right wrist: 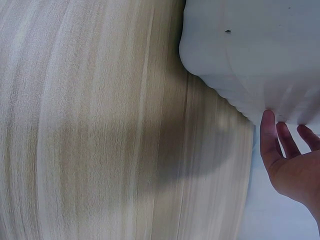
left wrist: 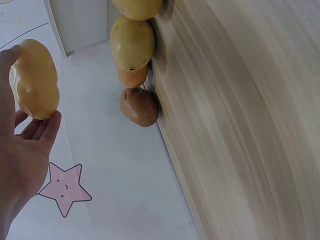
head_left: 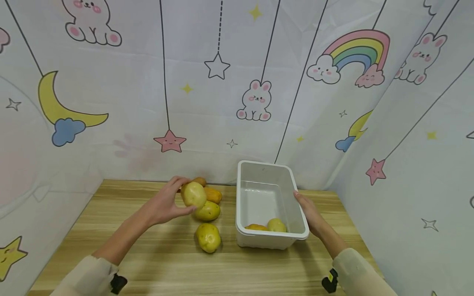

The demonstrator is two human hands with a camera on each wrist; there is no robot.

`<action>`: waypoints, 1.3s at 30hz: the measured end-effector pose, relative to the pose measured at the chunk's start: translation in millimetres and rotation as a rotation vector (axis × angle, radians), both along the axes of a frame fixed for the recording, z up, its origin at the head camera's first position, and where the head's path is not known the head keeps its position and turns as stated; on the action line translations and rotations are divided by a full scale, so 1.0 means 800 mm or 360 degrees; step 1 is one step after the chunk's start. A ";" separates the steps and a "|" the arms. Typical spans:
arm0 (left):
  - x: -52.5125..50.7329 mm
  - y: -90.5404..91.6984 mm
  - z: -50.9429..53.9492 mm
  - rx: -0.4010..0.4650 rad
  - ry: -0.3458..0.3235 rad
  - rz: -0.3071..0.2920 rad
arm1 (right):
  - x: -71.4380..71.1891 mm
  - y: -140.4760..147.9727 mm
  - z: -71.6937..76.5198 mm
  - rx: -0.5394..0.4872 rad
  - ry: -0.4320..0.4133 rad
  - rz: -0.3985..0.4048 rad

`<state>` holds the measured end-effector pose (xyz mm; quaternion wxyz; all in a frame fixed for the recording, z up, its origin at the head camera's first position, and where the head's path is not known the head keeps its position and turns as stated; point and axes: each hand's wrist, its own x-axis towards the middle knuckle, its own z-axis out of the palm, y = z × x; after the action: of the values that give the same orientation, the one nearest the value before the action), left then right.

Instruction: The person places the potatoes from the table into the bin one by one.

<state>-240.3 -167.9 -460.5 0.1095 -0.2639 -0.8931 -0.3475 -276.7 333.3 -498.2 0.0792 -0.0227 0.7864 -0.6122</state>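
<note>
In the head view my left hand [head_left: 166,206] holds a pale yellow potato [head_left: 194,195] in the air, between thumb and fingertips. Below and behind it on the table lie two yellow potatoes [head_left: 208,237], an orange one [head_left: 213,195] and a brown one [head_left: 200,181], which shows whole in the left wrist view. To their right stands a white plastic bin [head_left: 272,235]; a pale potato [head_left: 277,225] and a partly hidden orange one [head_left: 256,227] are in its near end. My right hand [head_left: 312,213] grips the bin's right rim, its fingertips [right wrist: 268,117] against the outer wall.
The wood-grain table [head_left: 166,263] carries everything. A white cloth [head_left: 207,102] with printed rabbits and stars hangs right behind the bin and the potatoes, and also at both sides.
</note>
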 end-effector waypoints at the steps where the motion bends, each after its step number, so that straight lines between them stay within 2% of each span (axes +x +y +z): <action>1: 0.000 0.001 0.001 0.0003 0.0000 -0.0007 | 0.000 0.000 0.000 0.0001 -0.0001 0.0002; 17: -0.001 0.014 0.016 0.0003 0.0042 -0.0045 | -0.001 0.000 -0.004 -0.0029 0.0001 -0.0016; 25: -0.004 0.019 0.021 0.0021 0.0075 -0.0049 | -0.001 0.001 -0.002 -0.0031 0.0008 0.0016; 39: -0.005 0.024 0.028 0.0052 0.0070 -0.0087 | 0.000 -0.001 0.000 -0.0012 0.0016 -0.0011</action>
<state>-244.0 -148.5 -438.4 0.1237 -0.2940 -0.8771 -0.3590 -276.8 332.1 -498.4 0.0731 -0.0234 0.7846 -0.6153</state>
